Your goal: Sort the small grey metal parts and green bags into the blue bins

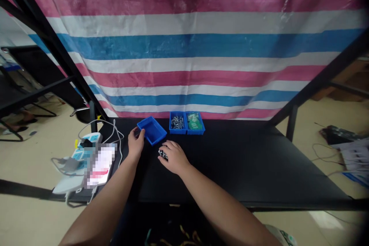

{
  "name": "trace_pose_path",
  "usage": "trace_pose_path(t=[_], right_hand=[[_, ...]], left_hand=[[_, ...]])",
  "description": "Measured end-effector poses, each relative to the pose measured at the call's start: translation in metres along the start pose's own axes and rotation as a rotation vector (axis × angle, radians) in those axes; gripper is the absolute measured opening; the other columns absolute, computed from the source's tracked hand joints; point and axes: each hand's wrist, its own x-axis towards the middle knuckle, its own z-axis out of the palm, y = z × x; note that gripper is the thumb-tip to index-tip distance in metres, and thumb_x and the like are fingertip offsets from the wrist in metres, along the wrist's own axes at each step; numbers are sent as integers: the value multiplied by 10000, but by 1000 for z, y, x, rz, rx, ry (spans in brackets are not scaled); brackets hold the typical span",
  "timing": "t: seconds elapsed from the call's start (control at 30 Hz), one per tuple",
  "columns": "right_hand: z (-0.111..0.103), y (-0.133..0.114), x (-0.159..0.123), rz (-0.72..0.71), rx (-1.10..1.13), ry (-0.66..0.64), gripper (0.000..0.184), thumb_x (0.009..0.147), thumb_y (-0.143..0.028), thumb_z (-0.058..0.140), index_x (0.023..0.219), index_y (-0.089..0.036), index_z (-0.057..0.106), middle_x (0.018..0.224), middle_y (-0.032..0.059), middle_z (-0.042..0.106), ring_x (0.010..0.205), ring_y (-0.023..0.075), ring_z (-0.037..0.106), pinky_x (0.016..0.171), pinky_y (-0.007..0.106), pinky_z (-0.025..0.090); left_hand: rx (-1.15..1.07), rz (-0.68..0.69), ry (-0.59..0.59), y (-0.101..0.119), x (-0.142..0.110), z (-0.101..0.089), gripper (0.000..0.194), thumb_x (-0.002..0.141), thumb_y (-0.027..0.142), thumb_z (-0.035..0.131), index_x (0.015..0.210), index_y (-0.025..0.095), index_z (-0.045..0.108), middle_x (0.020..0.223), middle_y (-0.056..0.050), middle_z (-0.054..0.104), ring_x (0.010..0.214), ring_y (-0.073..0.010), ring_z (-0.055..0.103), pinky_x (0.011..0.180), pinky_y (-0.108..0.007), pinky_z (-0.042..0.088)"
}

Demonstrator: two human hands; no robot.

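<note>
My left hand (136, 142) grips the left edge of a blue plastic tray (152, 130), thumb at the rim. The tray sits at an angle on the black table and looks bare inside. Just in front of it, my right hand (175, 157) is curled over a small cluster of shiny metal parts (163, 154), low over the tabletop. Their exact kind is too small to make out, and the palm hides some of them.
Behind my hands stand two joined blue bins, one with small metal pieces (178, 123), the other with flat green pieces (194, 122). To the left lie a power strip (77, 157), cables and a lit phone-like device (100, 165). A striped sheet (184, 46) hangs behind the black table (245, 161).
</note>
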Motion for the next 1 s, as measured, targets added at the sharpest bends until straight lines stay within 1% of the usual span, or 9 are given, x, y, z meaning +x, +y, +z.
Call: trace_pose_path(t=[0.2,0.33,0.4,0.5,0.6,0.67,0.83,0.93,1.0], right_hand=[[-2,5,-11,124,-36,81,247,881,-304,665,1123,-263,700,1251,63,651,1305,286,496,1109,452,390],[-7,7,-13,157,-76,158,360,845,-353,705,1188,-250,669,1297,94,607,1293,310,485,1122,477,363],[-12,9,-9,172,-101,211,412,841,-380,705,1224,-238,652,1300,108,590,1252,312,499,1100,480,373],[-22,16,0,233,-169,294,430,871,-373,664,1274,-225,631,1288,118,579,1179,314,516,1012,471,419],[-33,31,13,275,-265,348,477,869,-287,643,1336,-197,600,1320,131,552,1152,315,505,983,456,426],[-38,43,21,279,-332,340,468,858,-246,647,1322,-196,613,1335,132,540,1164,323,485,988,455,415],[-45,61,36,192,-462,199,252,855,-216,669,1103,-240,708,1219,106,603,1096,327,476,913,445,401],[-48,60,39,122,-472,158,154,891,-225,651,1030,-242,714,1154,92,644,1069,307,489,892,437,386],[-50,57,38,87,-460,151,156,914,-235,634,1053,-242,704,1124,88,669,1072,302,497,887,437,379]], left_hand=[[22,74,-110,13,8,12,505,841,341,729,1299,215,561,1340,-130,597,1263,-269,600,1075,-449,491],[334,422,-300,18,-5,8,575,781,392,792,1296,252,578,1324,-101,591,1289,-304,553,1110,-502,442],[470,554,-354,18,-7,8,506,792,392,780,1246,250,608,1273,-96,605,1247,-309,571,1102,-510,443],[471,599,-366,15,-3,10,422,877,327,680,1273,228,571,1307,-113,595,1286,-298,557,1122,-500,431],[430,602,-394,13,2,13,535,892,278,647,1393,211,473,1444,-147,512,1397,-306,470,1171,-512,377],[439,619,-350,15,-1,12,600,876,273,661,1427,202,435,1496,-160,455,1448,-319,397,1192,-526,342],[507,639,-182,37,-42,5,423,855,246,647,1261,190,539,1288,-143,530,1279,-312,500,1106,-511,419],[509,678,-402,47,-76,1,375,843,260,655,1202,211,555,1200,-110,575,1192,-291,536,1062,-481,454],[498,663,-542,47,-91,0,460,804,290,707,1228,216,546,1211,-110,578,1190,-292,540,1059,-470,464]])
